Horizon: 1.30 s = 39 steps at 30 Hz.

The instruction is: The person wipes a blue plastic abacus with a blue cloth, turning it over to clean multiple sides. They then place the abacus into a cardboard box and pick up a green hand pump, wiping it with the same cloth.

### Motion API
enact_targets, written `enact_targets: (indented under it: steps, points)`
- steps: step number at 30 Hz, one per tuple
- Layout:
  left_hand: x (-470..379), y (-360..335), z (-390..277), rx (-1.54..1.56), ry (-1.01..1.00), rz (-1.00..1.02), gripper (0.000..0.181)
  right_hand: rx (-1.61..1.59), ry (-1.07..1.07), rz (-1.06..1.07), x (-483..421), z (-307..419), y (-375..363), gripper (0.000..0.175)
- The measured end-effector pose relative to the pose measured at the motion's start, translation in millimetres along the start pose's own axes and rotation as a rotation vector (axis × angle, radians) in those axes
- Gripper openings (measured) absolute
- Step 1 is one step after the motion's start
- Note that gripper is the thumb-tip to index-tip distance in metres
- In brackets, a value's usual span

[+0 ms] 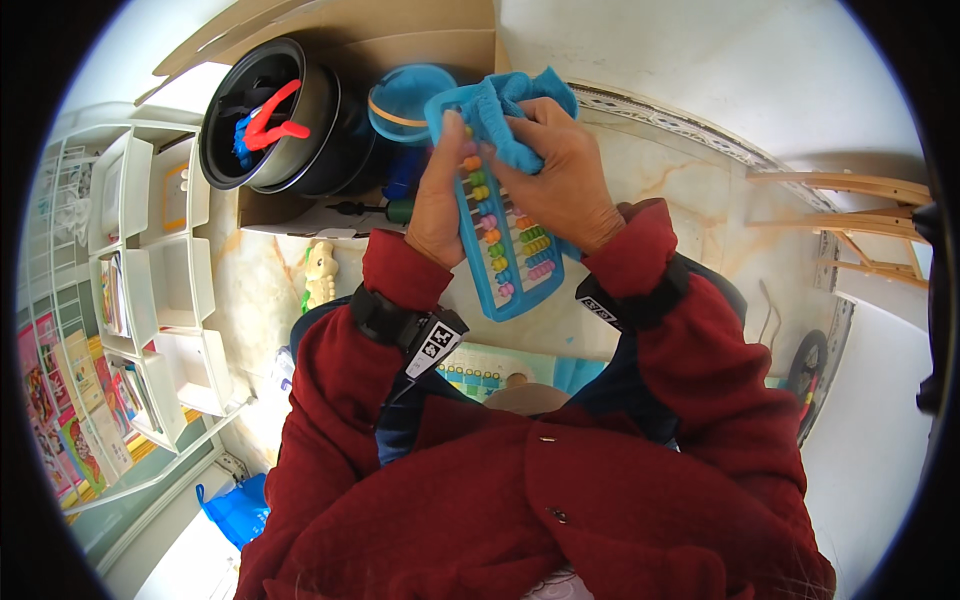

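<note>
A blue plastic toy abacus (491, 296) with rows of coloured beads is held up at a tilt before me. Along its left edge my left hand (440, 191) grips the frame, thumb lying near the upper corner. My right hand (559, 165) has a blue cloth (510, 127) bunched in its fingers and presses it against the abacus's upper part. The cloth hides the top right of the frame and some of the beads there.
A cardboard box (405, 37) at the upper left holds dark round pots (330, 142) and a blue bucket (412, 97). A red and blue toy (262, 127) lies in the upper pot. White shelf bins (180, 281) stand left; a yellow toy (321, 270) is on the floor. Wooden rails (847, 202) project at right.
</note>
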<state>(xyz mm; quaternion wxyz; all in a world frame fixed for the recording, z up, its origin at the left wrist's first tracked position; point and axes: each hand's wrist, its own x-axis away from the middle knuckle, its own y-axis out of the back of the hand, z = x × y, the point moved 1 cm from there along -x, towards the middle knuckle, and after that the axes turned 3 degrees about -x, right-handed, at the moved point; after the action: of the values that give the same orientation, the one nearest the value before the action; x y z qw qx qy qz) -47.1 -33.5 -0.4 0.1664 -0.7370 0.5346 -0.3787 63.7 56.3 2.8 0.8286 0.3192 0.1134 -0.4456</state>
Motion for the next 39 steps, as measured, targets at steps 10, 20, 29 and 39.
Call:
enact_targets:
  steps: [10, 20, 29, 39]
  points:
    - [-1.4, -0.4, -2.6, 0.021, -0.019, 0.025, 0.073, 0.177, -0.083, -0.056, -7.9, -11.1, 15.8, 0.018]
    - [-1.0, 0.5, -5.1, 0.058, -0.025, 0.083, 0.076, -0.025, -0.303, 0.051, -10.3, -11.7, 20.5, 0.019]
    - [-0.6, -3.6, -0.2, 0.013, -0.029, 0.048, 0.075, -0.197, -0.311, 0.058, -6.9, -12.9, 13.3, 0.026]
    - [-0.5, -3.9, -3.4, 0.027, -0.019, 0.038, 0.072, -0.337, -0.365, 0.035, -7.4, -13.5, 18.2, 0.025]
